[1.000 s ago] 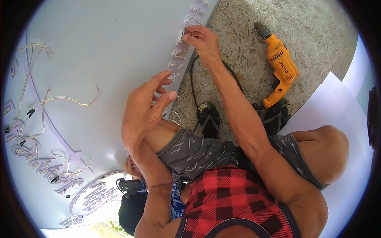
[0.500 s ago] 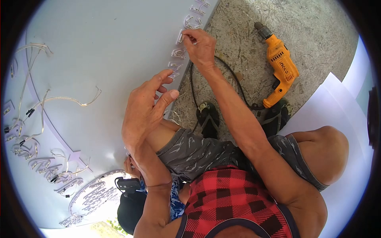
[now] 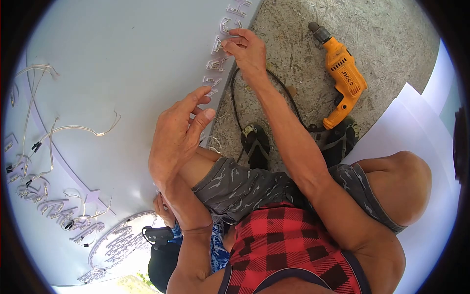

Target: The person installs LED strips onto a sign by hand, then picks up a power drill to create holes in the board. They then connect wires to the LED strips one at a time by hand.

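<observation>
My right hand (image 3: 248,55) is at the raised letter T (image 3: 217,45) on the edge of a large white panel (image 3: 122,63). Its thumb and a fingertip are pinched at the letter, and another finger stretches above them; anything between the tips is too small to make out. Small LED modules sit inside the letters, among them an A (image 3: 217,64) and a C (image 3: 225,24). My left hand (image 3: 178,130) hovers open beside the lower letters (image 3: 211,85), thumb apart from the fingers. I see nothing held in it.
A yellow drill (image 3: 345,78) lies on the concrete floor (image 3: 289,29), its black cable (image 3: 289,93) looping near the panel edge. Loose clear wires (image 3: 83,128) and more letters (image 3: 54,208) lie at left. Another person's hand (image 3: 164,209) touches the panel; their dark cap (image 3: 163,264) is below.
My right hand's fingers have spread a little, with one finger now lifted away from the letter T. My left hand stays nearly still. The view has shifted slightly.
</observation>
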